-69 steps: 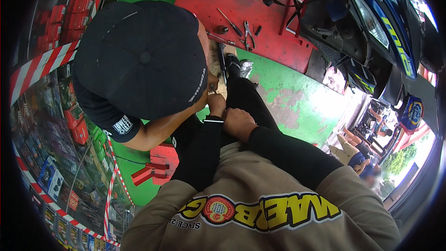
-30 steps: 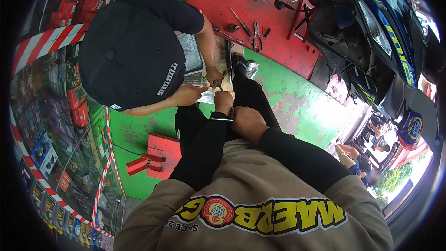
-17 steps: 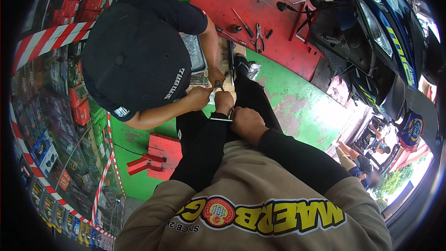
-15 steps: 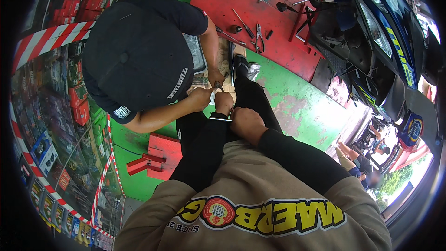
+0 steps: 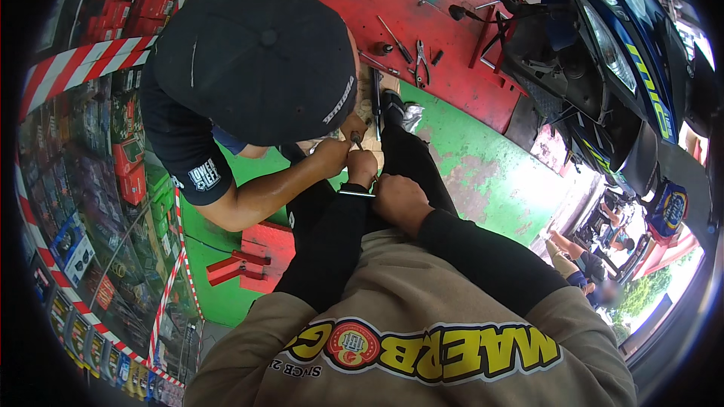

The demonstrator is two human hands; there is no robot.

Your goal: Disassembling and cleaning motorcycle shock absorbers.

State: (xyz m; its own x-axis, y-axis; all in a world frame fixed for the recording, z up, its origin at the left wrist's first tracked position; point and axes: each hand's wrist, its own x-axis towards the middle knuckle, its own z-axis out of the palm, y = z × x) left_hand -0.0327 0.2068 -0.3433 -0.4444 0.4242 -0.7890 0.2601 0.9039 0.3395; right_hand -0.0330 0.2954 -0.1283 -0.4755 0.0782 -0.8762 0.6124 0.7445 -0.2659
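My left hand [image 5: 363, 167] is low between my legs, its fingers closed and mostly hidden beside the co-worker's hands. My right hand [image 5: 402, 199] is curled next to it, almost touching; what lies in its fingers is hidden. A bright, flat-edged strip [image 5: 357, 194] crosses my left wrist below a dark band. The co-worker's one hand [image 5: 332, 157] nearly meets my left hand, while their other hand [image 5: 353, 127] grips a thin tool [image 5: 357, 141] pointing down at it. The part being worked on is too small and covered to make out.
The co-worker's black cap [image 5: 256, 60] leans in close at left. Pliers [image 5: 422, 62] and a screwdriver [image 5: 395, 39] lie on a red platform [image 5: 467, 83]. A motorcycle [image 5: 633, 45] stands at right, a glass case [image 5: 105, 203] at left. A low red stand [image 5: 264, 256] sits on the green floor [image 5: 483, 166].
The co-worker's head has moved right and toward the hands, covering the tray seen before and much of their far arm. My own hands have barely moved.
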